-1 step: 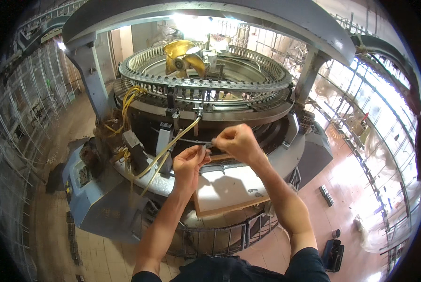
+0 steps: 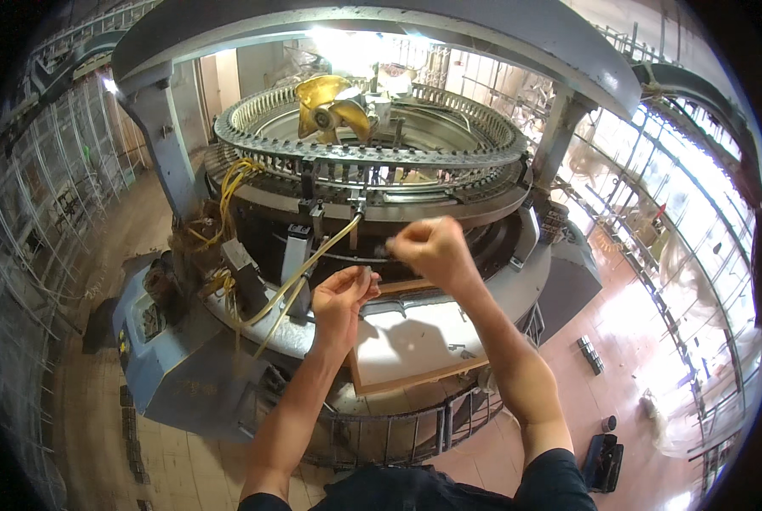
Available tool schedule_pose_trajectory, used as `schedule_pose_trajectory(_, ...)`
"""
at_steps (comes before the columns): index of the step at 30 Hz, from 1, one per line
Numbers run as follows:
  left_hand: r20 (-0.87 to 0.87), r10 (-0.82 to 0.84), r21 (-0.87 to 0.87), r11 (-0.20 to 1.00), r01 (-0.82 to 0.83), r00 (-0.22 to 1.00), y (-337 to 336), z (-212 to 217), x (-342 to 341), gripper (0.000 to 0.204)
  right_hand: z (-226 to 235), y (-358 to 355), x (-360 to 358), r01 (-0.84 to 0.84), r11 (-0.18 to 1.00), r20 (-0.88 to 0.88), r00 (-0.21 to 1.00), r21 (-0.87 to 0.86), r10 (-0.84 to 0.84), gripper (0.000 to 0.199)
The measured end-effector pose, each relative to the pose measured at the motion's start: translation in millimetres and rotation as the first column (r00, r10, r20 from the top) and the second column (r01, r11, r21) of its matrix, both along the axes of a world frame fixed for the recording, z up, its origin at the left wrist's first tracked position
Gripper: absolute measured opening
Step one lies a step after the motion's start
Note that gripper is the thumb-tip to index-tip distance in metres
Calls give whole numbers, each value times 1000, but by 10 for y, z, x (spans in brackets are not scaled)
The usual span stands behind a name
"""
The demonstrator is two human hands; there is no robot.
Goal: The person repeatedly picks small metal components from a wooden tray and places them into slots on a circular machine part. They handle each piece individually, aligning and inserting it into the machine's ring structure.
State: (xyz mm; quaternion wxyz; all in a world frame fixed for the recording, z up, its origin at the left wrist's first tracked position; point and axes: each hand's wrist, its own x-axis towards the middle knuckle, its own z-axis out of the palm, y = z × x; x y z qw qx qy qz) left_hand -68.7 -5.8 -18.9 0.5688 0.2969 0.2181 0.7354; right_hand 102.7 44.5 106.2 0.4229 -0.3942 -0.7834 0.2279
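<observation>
In front of a round knitting machine, both of my hands are raised over a white board with a wooden frame. My left hand is closed in a pinch, thumb against fingertips; a small greyish piece seems to show there, too small to name. A little higher and to the right, my right hand is also pinched. Its fingertips are blurred, with a tiny dark thing at them that I cannot make out. The two hands are apart. Several small dark pieces lie on the board's right part.
Pale yellow tubes run down just left of my hands. A yellow fan sits inside the needle ring. Left stands a blue-grey cabinet. On the right floor lie a dark block and an open dark case.
My right hand has risen slightly, and the gap between its fingertips and my left hand has widened. My left hand has barely moved.
</observation>
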Motion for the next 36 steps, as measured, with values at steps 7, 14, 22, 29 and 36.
schedule_pose_trajectory(7, -175, 12, -35, 999, -18, 984, -3, -134, 25, 12, 232, 768, -236, 310, 928, 23, 947, 206, -322, 22)
schedule_pose_trajectory(14, -134, -17, -38, 999, 12, 991, 27, -239, -22, 15, 176, 919, -319, 406, 902, 90, 902, 149, -421, 24)
schedule_pose_trajectory(22, -105, -12, -55, 998, 6, 994, 45, -279, -26, 15, 194, 874, -394, 430, 885, 118, 883, 182, -453, 25)
schedule_pose_trajectory(29, -110, -17, -58, 998, 11, 994, 34, -258, -41, 15, 220, 915, -435, 455, 877, 224, 849, 152, -479, 27)
schedule_pose_trajectory(36, -148, -14, -79, 997, 3, 989, 14, -235, -40, 17, 161, 925, -407, 395, 889, 347, 821, 230, -454, 14)
